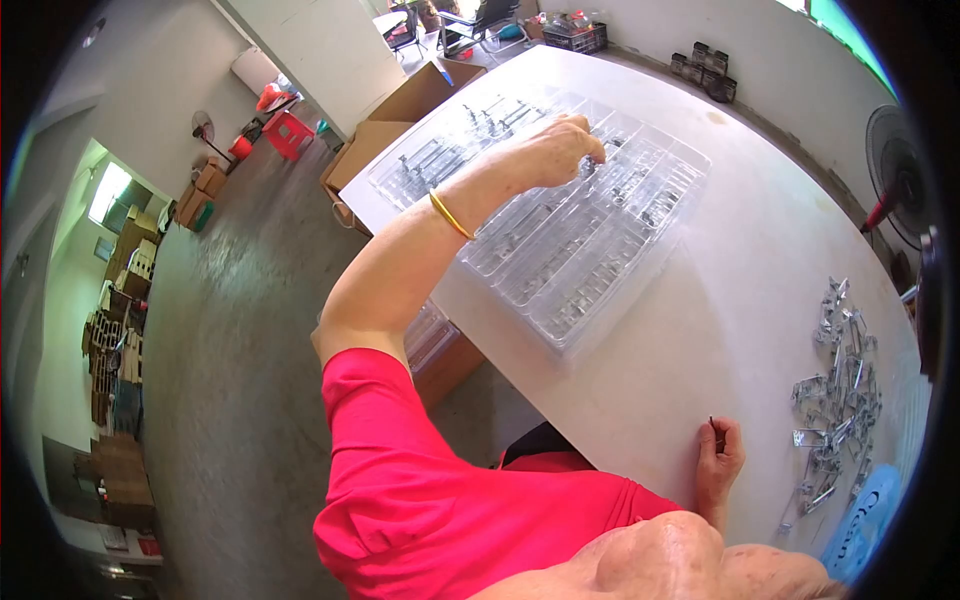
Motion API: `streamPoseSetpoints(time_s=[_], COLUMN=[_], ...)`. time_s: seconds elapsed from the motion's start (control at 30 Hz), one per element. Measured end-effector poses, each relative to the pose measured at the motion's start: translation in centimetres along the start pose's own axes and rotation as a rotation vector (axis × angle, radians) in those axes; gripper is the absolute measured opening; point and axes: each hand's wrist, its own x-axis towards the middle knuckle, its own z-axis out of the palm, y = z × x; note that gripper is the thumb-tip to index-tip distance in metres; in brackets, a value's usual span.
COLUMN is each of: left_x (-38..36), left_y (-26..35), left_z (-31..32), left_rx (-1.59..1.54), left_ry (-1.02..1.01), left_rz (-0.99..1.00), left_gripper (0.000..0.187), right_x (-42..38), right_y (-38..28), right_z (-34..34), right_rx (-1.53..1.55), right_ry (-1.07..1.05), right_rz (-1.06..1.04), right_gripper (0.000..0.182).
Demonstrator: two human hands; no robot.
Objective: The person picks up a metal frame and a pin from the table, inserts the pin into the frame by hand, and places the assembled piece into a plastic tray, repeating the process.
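My left hand (562,152), with a yellow bangle (450,214) on its wrist, reaches over a clear plastic tray (560,345) divided into compartments. Its fingers are curled together above small metal parts (650,205); whatever they pinch is hidden. Similar silvery pieces fill several compartments, and longer metal parts (435,160) lie in the far-left ones. Down by the near table edge, my right hand (722,456) rests closed, a small dark thin piece (711,420) poking up from its fingertips.
A loose heap of metal brackets (840,400) covers the table's right side, beside a blue plastic bag (865,525). The white table (640,400) has open cardboard boxes (390,130) along its left edge. A black fan (900,180) stands at the right; a red stool (288,133) is farther off.
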Motion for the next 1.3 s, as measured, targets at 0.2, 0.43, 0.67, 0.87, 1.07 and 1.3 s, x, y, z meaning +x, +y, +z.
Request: streamPoseSetpoints(time_s=[0.2, 0.43, 0.67, 0.87, 1.07, 1.3], left_x=[0.3, -0.2, -0.1, -1.5, -8.2, -13.8], left_y=[-0.5, 0.4, -0.5, 0.0, 10.6, 21.9], left_z=[0.4, 0.1, 0.3, -0.5, -2.7, 2.6], left_rx=[-0.018, -0.050, -0.027, -0.079, 0.086, -0.244], left_ry=[-0.003, -0.025, 0.009, 0.138, 0.463, 0.229], left_rz=[-0.013, -0.072, 0.019, 0.045, 0.348, 0.740], left_gripper=[0.059, 0.054, 0.053, 0.053, 0.034, 0.033], right_x=[0.0, 0.0, 0.0, -0.1, -0.2, -0.1], right_y=[-0.1, 0.2, 0.1, -1.4, 0.2, -2.5], right_z=[-0.2, -0.1, 0.0, -0.3, -0.1, -1.1], right_rx=[-0.024, -0.007, 0.000, -0.022, -0.081, -0.041], right_ry=[-0.012, -0.014, -0.002, -0.025, 0.019, -0.012], right_rz=[-0.003, 0.003, 0.002, 0.040, -0.047, -0.087], right_gripper=[0.006, 0.006, 0.006, 0.006, 0.006, 0.009])
